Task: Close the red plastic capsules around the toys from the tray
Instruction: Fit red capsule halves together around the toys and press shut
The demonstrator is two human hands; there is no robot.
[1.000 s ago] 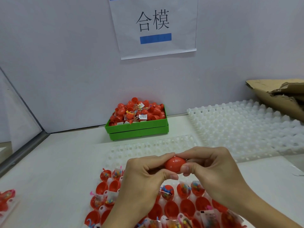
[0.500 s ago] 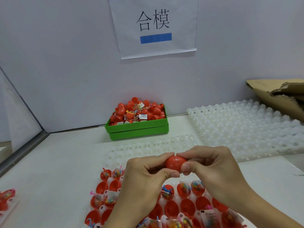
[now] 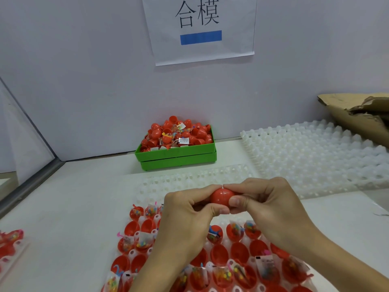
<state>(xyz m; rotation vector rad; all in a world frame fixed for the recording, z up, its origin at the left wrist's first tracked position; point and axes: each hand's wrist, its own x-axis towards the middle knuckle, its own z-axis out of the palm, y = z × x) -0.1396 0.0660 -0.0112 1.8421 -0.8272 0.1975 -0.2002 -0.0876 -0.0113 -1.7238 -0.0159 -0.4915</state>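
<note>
Squeezing a red capsule [image 3: 221,197] shut is what's going on right now, with both hands meeting over the near tray [image 3: 145,220]. The left hand [image 3: 189,213] pinches one end between thumb and forefinger and the right hand [image 3: 267,205] pinches the other end the same way, so the two halves get pushed toward each other along the seam. That seam looks nearly closed, but I can't tell if it has clicked. Holding it up off the tray makes sense to me, since pressing from both ends needs free room around it.

Right under the hands, the tray's white cups hold open red halves [image 3: 219,252], several with little bagged toys [image 3: 234,228] sitting in them. My guess is the cups keep each half mouth-up so it's easy to grab. Plenty are still open, so the job looks far from done.

Off at the left edge there's another bit of tray with red pieces [image 3: 10,239]. Further back, empty white trays [image 3: 315,157] lie to the right, with torn cardboard [image 3: 357,114] behind them. Against the wall sits a green bin [image 3: 176,157] heaped with red capsules, and above it hangs a paper sign [image 3: 200,26] with a blue bar.
</note>
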